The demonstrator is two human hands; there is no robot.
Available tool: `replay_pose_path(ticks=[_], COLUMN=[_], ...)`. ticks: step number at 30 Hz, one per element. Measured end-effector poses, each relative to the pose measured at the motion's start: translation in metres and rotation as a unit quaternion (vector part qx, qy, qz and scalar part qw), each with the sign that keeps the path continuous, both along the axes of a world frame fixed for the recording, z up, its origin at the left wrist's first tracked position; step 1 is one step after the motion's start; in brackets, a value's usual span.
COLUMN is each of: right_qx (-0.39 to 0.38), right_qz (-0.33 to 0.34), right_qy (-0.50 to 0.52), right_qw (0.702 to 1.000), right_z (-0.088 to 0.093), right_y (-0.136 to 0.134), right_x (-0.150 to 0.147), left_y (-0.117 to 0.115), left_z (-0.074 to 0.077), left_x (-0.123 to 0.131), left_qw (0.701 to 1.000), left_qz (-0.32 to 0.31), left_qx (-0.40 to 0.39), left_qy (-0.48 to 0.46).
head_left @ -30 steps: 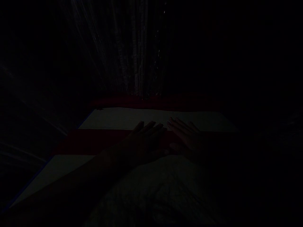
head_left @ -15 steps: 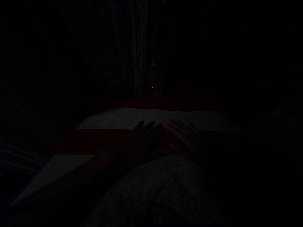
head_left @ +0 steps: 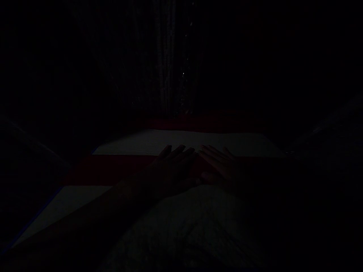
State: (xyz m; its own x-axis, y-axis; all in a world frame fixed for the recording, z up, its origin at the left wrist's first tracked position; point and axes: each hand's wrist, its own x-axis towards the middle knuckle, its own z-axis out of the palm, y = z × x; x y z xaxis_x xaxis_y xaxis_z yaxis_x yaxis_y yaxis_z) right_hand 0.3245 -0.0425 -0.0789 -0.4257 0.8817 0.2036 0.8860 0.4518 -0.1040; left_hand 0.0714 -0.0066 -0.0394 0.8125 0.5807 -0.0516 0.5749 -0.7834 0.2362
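The view is very dark. My left hand (head_left: 171,170) lies flat, palm down, fingers spread, on a surface with broad red and pale stripes. Beside it my right hand (head_left: 218,162) rests the same way, its fingers stretched forward and its wrist lost in shadow. A red stripe (head_left: 102,170) runs under both palms, and the fingertips reach onto a pale stripe (head_left: 130,141) beyond it. The two thumbs point toward each other with a small gap between. I see nothing held in either hand.
A thin blue edge (head_left: 36,215) borders the striped surface on the left. Another red stripe (head_left: 170,123) crosses its far end. Farther off, faint upright streaks (head_left: 166,56) and small bright specks (head_left: 183,73) show in the dark. Both sides are too dark to make out.
The picture has become slightly darker. Both hands stay flat in nearly the same place, shifted very slightly left in the view.
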Motion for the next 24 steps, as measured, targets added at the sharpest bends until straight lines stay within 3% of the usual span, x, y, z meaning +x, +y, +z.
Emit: replay_pose_path(ticks=[24], right_qx=[0.025], right_qz=[-0.003], right_qy=[-0.008], right_qw=[1.0], right_z=[0.0021], right_y=[-0.0025], right_x=[-0.0031], left_y=[0.0039], left_z=[-0.0027], left_x=[-0.0008], left_qw=[1.0], left_qz=[0.0], left_qx=[0.004], left_qy=[-0.003])
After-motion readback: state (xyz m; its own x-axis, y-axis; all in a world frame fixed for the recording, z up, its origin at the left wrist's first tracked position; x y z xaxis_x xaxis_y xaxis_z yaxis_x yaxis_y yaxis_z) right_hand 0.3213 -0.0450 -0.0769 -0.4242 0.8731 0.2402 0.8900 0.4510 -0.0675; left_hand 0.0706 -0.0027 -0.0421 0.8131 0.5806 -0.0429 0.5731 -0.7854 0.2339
